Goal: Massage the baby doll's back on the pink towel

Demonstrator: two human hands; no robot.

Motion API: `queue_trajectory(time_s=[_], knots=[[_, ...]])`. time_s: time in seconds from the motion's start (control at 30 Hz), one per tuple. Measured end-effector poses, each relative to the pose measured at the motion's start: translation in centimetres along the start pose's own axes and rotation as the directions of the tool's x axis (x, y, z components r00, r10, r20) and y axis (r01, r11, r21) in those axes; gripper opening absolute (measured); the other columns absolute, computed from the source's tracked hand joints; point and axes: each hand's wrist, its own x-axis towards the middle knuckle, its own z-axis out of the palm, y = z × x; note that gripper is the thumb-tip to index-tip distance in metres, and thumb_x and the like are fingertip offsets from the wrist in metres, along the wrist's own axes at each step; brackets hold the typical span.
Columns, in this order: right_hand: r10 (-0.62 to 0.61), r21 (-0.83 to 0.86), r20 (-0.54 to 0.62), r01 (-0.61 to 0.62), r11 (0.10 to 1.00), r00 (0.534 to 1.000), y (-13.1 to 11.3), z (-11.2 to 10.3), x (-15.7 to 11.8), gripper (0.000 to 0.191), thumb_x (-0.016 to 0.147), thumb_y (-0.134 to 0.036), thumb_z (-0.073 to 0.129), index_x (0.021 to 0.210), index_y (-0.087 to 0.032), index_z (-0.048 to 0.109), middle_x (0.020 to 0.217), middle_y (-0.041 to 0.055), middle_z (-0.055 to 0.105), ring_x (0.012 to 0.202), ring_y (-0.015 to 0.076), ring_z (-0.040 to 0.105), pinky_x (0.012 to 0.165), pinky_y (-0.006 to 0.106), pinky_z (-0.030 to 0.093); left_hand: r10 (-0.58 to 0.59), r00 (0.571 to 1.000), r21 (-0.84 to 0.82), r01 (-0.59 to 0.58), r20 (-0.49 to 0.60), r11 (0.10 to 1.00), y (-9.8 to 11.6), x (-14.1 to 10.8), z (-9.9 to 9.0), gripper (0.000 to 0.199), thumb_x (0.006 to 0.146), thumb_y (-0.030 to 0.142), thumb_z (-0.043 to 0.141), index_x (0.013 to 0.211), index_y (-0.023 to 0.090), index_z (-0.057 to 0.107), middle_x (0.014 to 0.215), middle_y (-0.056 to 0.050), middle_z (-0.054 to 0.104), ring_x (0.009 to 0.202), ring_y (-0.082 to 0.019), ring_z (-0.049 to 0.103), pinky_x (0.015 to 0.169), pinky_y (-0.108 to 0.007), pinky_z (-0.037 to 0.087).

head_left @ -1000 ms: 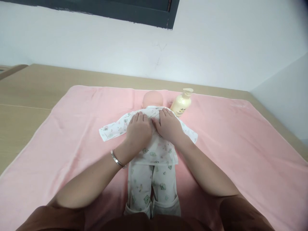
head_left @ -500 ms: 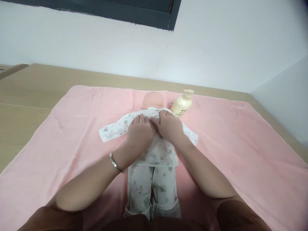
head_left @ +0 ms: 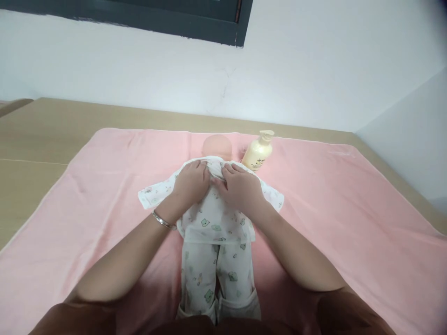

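Note:
A doll dressed in a white printed shirt [head_left: 217, 223] and matching trousers [head_left: 233, 274] lies lengthwise in front of me, its bald head [head_left: 217, 145] at the far end. My left hand [head_left: 193, 181] rests on the left shoulder side of the shirt, fingers laid out toward the collar. On the other side of the collar, my right hand [head_left: 240, 186] lies on the fabric with its thumb apart from the fingers. Between the hands the shirt is bunched into small folds. Both sleeves stretch out sideways. Whether the doll faces up or down, I cannot tell.
A pink cloth [head_left: 104, 186] is spread under the doll on a wooden table [head_left: 45, 125]. Just right of the head, a pale yellow pump bottle [head_left: 257, 152] leans at a tilt. Behind the table rises a white wall [head_left: 296, 70] with a dark frame [head_left: 209, 23].
My hands have drawn apart at the collar, the left one moving outward to the left. Folds of the shirt now show between them. The whole view has shifted slightly.

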Motion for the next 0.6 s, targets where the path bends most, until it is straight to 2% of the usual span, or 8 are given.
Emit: queue_trajectory(time_s=[0.1,0.17,0.23,0.3,0.4,0.43,0.5,0.6], knots=[[0.047,0.062,-0.044,-0.044,0.997,0.998,0.9,0.8,1.1,0.062,0.107,-0.050,0.042,0.148,-0.006,0.055,0.155,0.0127,0.055,0.148,0.0316,0.047,0.122,0.045,0.044,-0.121,0.992,0.040,0.120,0.022,0.992,2.8,-1.5,-1.5,0.040,0.096,0.017,0.038,0.115,0.002,0.070,0.120,-0.024,0.069,0.115,-0.036,0.065,0.103,-0.050,0.055],[0.042,0.067,-0.070,-0.037,0.997,0.997,1.3,1.3,1.6,0.063,0.106,-0.049,0.044,0.147,-0.002,0.055,0.156,0.0164,0.053,0.148,0.0332,0.047,0.124,0.045,0.041,-0.144,0.989,0.039,0.143,0.015,0.989,4.3,-2.2,-2.3,0.039,0.094,0.016,0.041,0.115,0.002,0.071,0.118,-0.024,0.070,0.113,-0.037,0.065,0.102,-0.051,0.055],[0.026,0.061,-0.077,-0.022,0.998,0.997,1.4,1.4,1.7,0.064,0.106,-0.048,0.043,0.147,0.000,0.055,0.156,0.0187,0.052,0.148,0.0348,0.047,0.125,0.047,0.040,-0.126,0.992,0.023,0.126,0.007,0.992,4.8,-2.5,-2.6,0.038,0.093,0.015,0.042,0.114,0.003,0.072,0.119,-0.024,0.070,0.116,-0.037,0.064,0.103,-0.050,0.055],[0.020,0.056,-0.066,-0.017,0.998,0.998,0.9,1.3,1.1,0.063,0.107,-0.045,0.041,0.148,0.001,0.053,0.156,0.0189,0.051,0.149,0.0359,0.046,0.126,0.048,0.039,-0.095,0.995,0.013,0.095,0.012,0.995,4.1,-2.3,-2.4,0.036,0.094,0.015,0.040,0.107,0.005,0.073,0.117,-0.024,0.070,0.114,-0.036,0.064,0.102,-0.049,0.055],[0.019,0.058,-0.042,-0.016,0.998,0.999,-0.3,0.7,-0.4,0.059,0.108,-0.039,0.037,0.148,0.000,0.054,0.155,0.0187,0.053,0.150,0.0356,0.044,0.126,0.048,0.039,0.035,0.998,0.021,-0.036,0.044,0.999,2.0,-1.0,-1.3,0.037,0.094,0.014,0.036,0.092,0.008,0.072,0.113,-0.025,0.069,0.114,-0.037,0.063,0.104,-0.053,0.053],[0.022,0.064,-0.042,-0.020,0.998,0.999,-0.8,0.5,-0.9,0.058,0.108,-0.037,0.036,0.148,0.000,0.055,0.155,0.0185,0.054,0.150,0.0348,0.045,0.126,0.047,0.040,0.046,0.998,-0.008,-0.046,0.032,0.999,1.4,-0.6,-0.9,0.037,0.093,0.014,0.034,0.091,0.009,0.070,0.111,-0.025,0.069,0.112,-0.037,0.063,0.104,-0.053,0.052],[0.041,0.092,-0.054,-0.036,0.995,0.998,-1.4,0.3,-1.6,0.056,0.108,-0.037,0.035,0.147,-0.003,0.057,0.154,0.0169,0.055,0.150,0.0328,0.045,0.125,0.047,0.042,-0.032,0.999,-0.137,0.027,-0.036,0.990,0.5,0.2,0.1,0.037,0.095,0.016,0.031,0.096,0.011,0.067,0.108,-0.022,0.069,0.107,-0.034,0.063,0.102,-0.052,0.053],[0.094,0.175,-0.048,-0.084,0.981,0.994,-1.3,0.4,-1.7,0.057,0.108,-0.039,0.036,0.149,-0.006,0.055,0.157,0.0136,0.053,0.153,0.0314,0.041,0.126,0.048,0.042,-0.167,0.979,-0.315,0.122,-0.120,0.941,0.2,0.5,1.2,0.037,0.096,0.021,0.029,0.103,0.012,0.064,0.109,-0.019,0.070,0.106,-0.031,0.064,0.103,-0.051,0.053]])
